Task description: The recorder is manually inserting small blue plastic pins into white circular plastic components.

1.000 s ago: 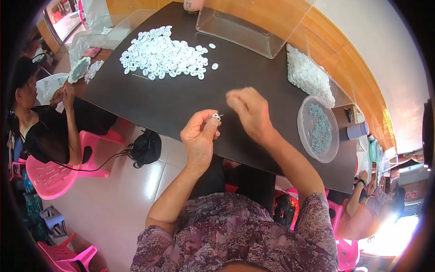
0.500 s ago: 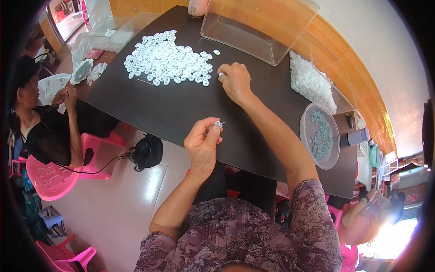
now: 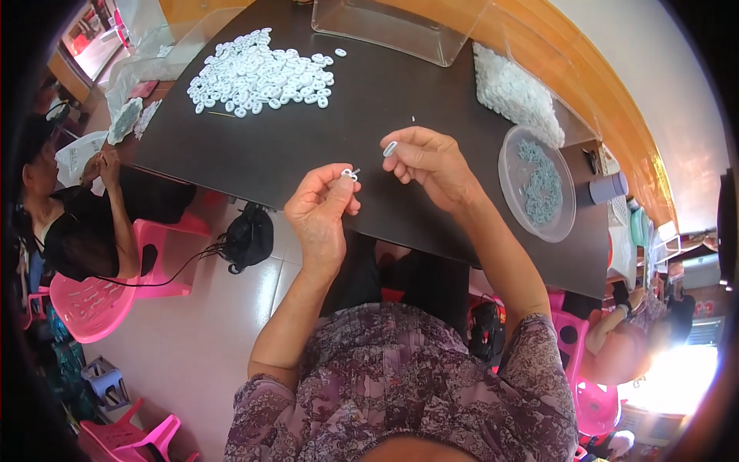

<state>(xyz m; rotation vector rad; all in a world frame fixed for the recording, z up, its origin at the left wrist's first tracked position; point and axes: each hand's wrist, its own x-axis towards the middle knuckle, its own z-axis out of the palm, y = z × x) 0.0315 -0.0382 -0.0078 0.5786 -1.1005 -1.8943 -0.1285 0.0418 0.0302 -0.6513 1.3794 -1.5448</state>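
Over the dark table [image 3: 308,142] my left hand [image 3: 319,219] pinches a small white plastic piece [image 3: 349,175] between thumb and fingertips. A short thin greyish end sticks out of it. Close by on the right, my right hand [image 3: 435,169] holds a white oval piece [image 3: 390,149] upright between thumb and forefinger, a slot-like hollow showing in it. The two pieces are apart. Beyond my hands, to the left, lies a heap of white oval pieces [image 3: 258,81] with holes in them. One loose oval piece [image 3: 340,52] lies beside the heap.
At right are a clear round tub [image 3: 508,192] of grey-green small parts, a bag of white pieces [image 3: 516,96] and a lilac cup [image 3: 608,187]. A clear bin [image 3: 385,27] stands at the back. A thin stick [image 3: 221,115] lies by the heap. Another person [image 3: 85,208] sits at left.
My right hand has come back from near the heap toward my left hand, bringing the white oval piece. My left hand keeps its pinch. The view has shifted, so the table sits higher.
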